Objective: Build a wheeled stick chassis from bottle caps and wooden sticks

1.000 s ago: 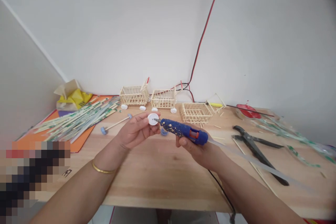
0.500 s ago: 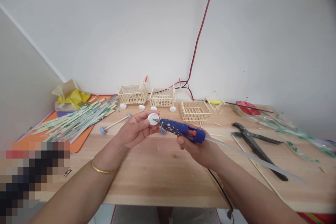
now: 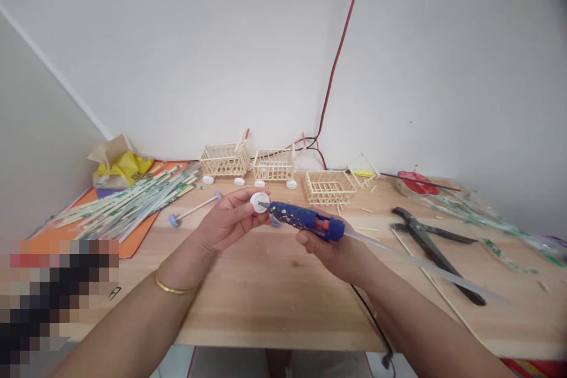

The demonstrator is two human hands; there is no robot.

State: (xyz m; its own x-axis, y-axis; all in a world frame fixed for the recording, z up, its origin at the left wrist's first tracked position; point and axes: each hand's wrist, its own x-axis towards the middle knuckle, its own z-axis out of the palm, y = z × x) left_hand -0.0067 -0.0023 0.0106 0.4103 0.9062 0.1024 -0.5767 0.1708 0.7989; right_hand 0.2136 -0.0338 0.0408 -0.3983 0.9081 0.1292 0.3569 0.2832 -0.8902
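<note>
Between the thumb and fingers of my left hand (image 3: pixel 230 218) is a white bottle cap (image 3: pixel 258 198), its hollow side turned toward me. My right hand (image 3: pixel 339 251) is wrapped round a blue glue gun (image 3: pixel 301 217) with a long clear glue stick (image 3: pixel 425 266) trailing from its back. The metal nozzle points left into the cap; whether it touches the inside I cannot tell. Behind my hands stand two small stick carts (image 3: pixel 225 160) on white cap wheels and a stick cart body (image 3: pixel 330 188) without wheels showing. A stick with blue caps on its ends (image 3: pixel 195 210) lies left of my left hand.
Bundled wooden sticks in plastic (image 3: pixel 133 204) cover an orange sheet at left, near a yellow packet (image 3: pixel 128 166). Black cutters (image 3: pixel 436 257) and a thin stick lie at right. Further back are a red dish (image 3: pixel 419 183) and plastic wrappers (image 3: pixel 496 224). The gun's cord hangs over the table's front edge.
Almost nothing differs. The glue gun has shifted very slightly left, with its nozzle still at the cap held in my left hand.
</note>
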